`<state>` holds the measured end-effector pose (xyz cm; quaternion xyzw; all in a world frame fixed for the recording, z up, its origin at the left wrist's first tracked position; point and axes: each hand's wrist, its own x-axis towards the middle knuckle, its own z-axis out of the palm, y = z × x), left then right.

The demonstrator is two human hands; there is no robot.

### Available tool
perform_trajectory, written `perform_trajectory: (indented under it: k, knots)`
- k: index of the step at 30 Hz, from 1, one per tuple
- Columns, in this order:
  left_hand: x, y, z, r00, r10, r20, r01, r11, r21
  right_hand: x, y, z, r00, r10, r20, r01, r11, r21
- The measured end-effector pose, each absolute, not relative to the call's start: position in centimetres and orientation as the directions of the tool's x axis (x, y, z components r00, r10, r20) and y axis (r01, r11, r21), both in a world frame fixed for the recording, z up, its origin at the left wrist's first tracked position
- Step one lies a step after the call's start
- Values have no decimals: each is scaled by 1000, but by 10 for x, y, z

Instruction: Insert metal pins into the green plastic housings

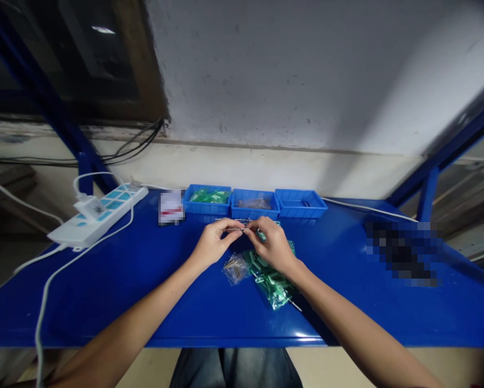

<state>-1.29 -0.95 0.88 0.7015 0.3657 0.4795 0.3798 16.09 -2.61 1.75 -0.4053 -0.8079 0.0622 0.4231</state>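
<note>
My left hand (pixel 215 240) and my right hand (pixel 273 243) meet above the middle of the table, fingertips pinched together. Between them is a thin, light rod-like piece (pixel 239 229), gripped from both sides; its exact kind is too small to make out. Just behind the fingers lie more thin rods (pixel 221 219), partly hidden by the hands. Below my left hand sits a small clear bag (pixel 235 268) of brass-coloured pieces. A clear bag of green pieces (pixel 275 285) lies under my right hand and wrist, which cover part of it.
Three blue bins stand along the back: the left bin (pixel 207 208) holds green pieces, the middle bin (pixel 253 210) clear bags, the right bin (pixel 302 212) a small dark item. A white power strip (pixel 100 215) with trailing cables is at left. A blurred dark object (pixel 403 253) lies right.
</note>
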Motion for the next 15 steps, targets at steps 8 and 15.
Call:
perform_trajectory:
  k: [8,15]
  knots:
    - [-15,-6,6,234,881,410,192,-455,869,158,-29,17,-334,700,631,606,672,-425]
    - [-17,-5,6,259,873,413,249,-473,845,157,-28,15,-351,690,633,608,682,-407]
